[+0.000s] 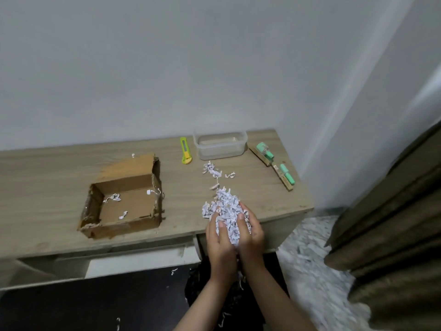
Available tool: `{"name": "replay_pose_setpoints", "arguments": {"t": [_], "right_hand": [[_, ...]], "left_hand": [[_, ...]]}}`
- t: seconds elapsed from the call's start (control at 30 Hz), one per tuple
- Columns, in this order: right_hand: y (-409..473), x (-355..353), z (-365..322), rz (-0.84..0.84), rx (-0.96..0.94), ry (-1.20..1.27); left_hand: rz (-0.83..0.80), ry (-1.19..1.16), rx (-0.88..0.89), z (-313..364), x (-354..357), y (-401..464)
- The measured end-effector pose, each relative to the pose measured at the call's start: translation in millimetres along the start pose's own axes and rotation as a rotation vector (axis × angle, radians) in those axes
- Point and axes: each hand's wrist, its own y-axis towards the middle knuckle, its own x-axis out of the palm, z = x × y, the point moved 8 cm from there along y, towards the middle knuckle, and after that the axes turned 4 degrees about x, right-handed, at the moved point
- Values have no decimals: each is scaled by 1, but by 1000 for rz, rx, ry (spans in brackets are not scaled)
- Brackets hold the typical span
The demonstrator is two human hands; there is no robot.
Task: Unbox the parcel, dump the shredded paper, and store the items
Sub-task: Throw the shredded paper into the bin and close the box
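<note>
Over the desk edge [143, 242], both hands [235, 237] cup shredded paper [228, 209], which hides their palms.

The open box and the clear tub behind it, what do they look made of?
Open box: brown corrugated cardboard, matte, with torn ragged edges. Clear tub: looks like see-through plastic, slightly frosted, with the table's wood grain showing through it.

no legible text, small label on wooden strip [275, 167] unreadable
</note>
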Motion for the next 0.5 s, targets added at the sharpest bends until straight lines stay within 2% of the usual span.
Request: {"name": "replay_pose_setpoints", "arguments": {"t": [0.1, 0.33, 0.5], "right_hand": [[-33, -10, 22, 52, 55, -13], [-85, -31, 81, 163, 181, -51], [-85, -44, 109, 176, 284, -124]], "left_hand": [[-13, 6, -94, -22, -19, -26], [-101, 182, -173, -64, -53, -70], [-260, 241, -213, -82, -51, -61]]}}
